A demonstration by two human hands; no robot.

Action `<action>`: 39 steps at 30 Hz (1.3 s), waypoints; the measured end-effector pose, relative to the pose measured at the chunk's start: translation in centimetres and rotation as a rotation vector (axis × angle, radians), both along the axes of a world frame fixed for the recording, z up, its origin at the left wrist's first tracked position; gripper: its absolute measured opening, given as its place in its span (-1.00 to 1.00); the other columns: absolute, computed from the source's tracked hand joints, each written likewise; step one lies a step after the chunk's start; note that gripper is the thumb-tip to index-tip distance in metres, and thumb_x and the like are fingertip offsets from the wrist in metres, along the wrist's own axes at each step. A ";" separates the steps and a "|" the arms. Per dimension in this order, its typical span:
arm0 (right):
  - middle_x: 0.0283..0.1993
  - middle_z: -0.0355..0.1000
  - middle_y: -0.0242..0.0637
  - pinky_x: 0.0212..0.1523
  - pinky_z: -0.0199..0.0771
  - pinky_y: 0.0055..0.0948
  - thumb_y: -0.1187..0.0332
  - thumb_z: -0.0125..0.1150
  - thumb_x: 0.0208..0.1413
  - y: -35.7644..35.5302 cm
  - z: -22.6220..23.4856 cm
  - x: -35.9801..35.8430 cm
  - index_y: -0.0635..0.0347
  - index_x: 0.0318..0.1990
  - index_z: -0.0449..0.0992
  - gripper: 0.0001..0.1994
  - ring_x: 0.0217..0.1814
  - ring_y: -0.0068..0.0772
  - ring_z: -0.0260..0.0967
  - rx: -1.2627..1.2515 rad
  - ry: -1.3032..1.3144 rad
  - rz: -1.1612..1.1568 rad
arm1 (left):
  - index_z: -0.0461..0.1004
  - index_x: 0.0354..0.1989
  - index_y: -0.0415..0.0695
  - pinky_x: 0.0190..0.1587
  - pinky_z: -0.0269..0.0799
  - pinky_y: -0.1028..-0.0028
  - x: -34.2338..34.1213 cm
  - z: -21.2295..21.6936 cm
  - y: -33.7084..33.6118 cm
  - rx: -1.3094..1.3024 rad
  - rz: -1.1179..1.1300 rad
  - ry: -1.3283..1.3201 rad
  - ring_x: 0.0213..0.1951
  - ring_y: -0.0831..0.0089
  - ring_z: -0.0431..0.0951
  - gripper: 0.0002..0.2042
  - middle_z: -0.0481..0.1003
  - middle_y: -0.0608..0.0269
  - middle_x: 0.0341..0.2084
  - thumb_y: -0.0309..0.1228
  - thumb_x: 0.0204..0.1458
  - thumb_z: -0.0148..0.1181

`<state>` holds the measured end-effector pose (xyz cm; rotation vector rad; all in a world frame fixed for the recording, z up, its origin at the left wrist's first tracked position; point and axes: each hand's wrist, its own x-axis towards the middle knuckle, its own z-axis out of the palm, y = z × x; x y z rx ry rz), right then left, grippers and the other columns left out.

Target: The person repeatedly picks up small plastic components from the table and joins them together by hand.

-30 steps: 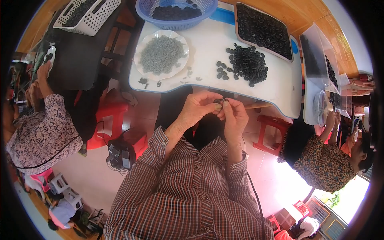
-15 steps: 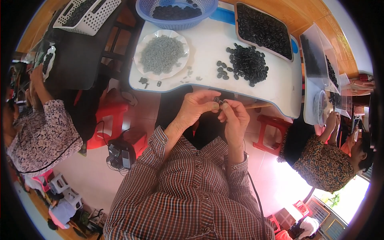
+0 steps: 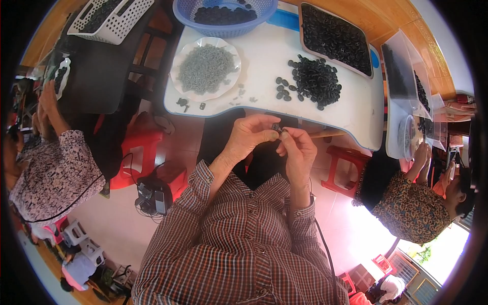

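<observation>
Just off the near edge of the white table (image 3: 259,66), my left hand (image 3: 250,133) and my right hand (image 3: 297,148) meet over my lap. Between the fingertips of both is a small black part (image 3: 277,128), mostly covered by them; its exact shape cannot be made out. Each hand pinches it with thumb and fingers. On the table beyond lie a pile of black oval pieces (image 3: 317,81) and, to the left, a scalloped white plate (image 3: 178,84) heaped with small grey translucent pieces (image 3: 206,68). A few loose black bits (image 3: 183,103) rest near the table's left edge.
A blue basket (image 3: 223,29) and a tray of black pieces (image 3: 335,38) stand at the back of the table. Red stools (image 3: 345,170) flank me. Co-workers sit left and right at their own tables; a black device with cables (image 3: 152,195) sits at my left.
My hands stay almost in place, with only a slight shift of the fingertips around the black part. The co-worker's hands at the left have moved a little.
</observation>
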<state>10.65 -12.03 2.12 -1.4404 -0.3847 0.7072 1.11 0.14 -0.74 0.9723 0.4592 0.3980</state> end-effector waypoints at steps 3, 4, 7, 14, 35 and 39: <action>-0.44 0.45 -0.41 -0.53 0.29 -0.74 0.48 0.16 0.14 0.0 0.1 -0.1 0.30 -0.22 0.50 -0.90 -0.54 -0.72 0.33 -0.006 -0.011 0.004 | 0.51 -0.07 -0.24 -0.19 0.50 0.62 -0.1 0.1 0.0 0.023 -0.004 -0.001 -0.30 0.59 0.55 -0.70 0.57 0.25 -0.33 -0.63 -0.03 0.26; -0.44 0.45 -0.41 -0.54 0.29 -0.74 0.48 0.16 0.14 0.0 0.2 -0.1 0.30 -0.22 0.50 -0.90 -0.54 -0.72 0.33 -0.006 -0.018 0.004 | 0.51 -0.08 -0.24 -0.19 0.49 0.62 -0.1 0.2 0.0 0.052 -0.009 0.008 -0.30 0.60 0.55 -0.70 0.57 0.25 -0.33 -0.64 -0.04 0.27; -0.45 0.45 -0.41 -0.54 0.29 -0.74 0.48 0.16 0.14 -0.1 0.3 -0.2 0.31 -0.22 0.50 -0.90 -0.54 -0.72 0.34 -0.012 -0.032 0.008 | 0.51 -0.08 -0.24 -0.19 0.48 0.63 -0.1 0.4 -0.1 0.056 -0.009 0.007 -0.29 0.61 0.54 -0.70 0.57 0.27 -0.33 -0.65 -0.05 0.28; -0.46 0.45 -0.40 -0.55 0.29 -0.74 0.47 0.17 0.14 -0.3 0.3 -0.1 0.32 -0.23 0.51 -0.89 -0.55 -0.72 0.34 -0.056 -0.041 0.012 | 0.51 -0.10 -0.25 -0.20 0.49 0.62 -0.3 0.8 -0.4 0.140 -0.008 0.030 -0.29 0.60 0.55 -0.70 0.57 0.26 -0.34 -0.65 -0.06 0.28; -0.48 0.46 -0.38 -0.56 0.29 -0.73 0.48 0.17 0.12 -0.5 0.1 0.4 0.32 -0.25 0.51 -0.90 -0.56 -0.70 0.34 -0.067 0.019 0.041 | 0.51 -0.13 -0.28 -0.21 0.51 0.61 -0.3 1.1 -0.3 0.260 -0.039 0.024 -0.30 0.59 0.55 -0.73 0.56 0.24 -0.37 -0.64 -0.06 0.29; -0.48 0.46 -0.38 -0.56 0.28 -0.73 0.48 0.16 0.12 -0.6 0.3 0.5 0.33 -0.26 0.52 -0.91 -0.57 -0.70 0.33 -0.075 0.028 0.055 | 0.52 -0.14 -0.28 -0.22 0.50 0.61 -0.3 1.1 -0.3 0.303 -0.044 0.015 -0.30 0.60 0.55 -0.74 0.56 0.25 -0.37 -0.62 -0.06 0.29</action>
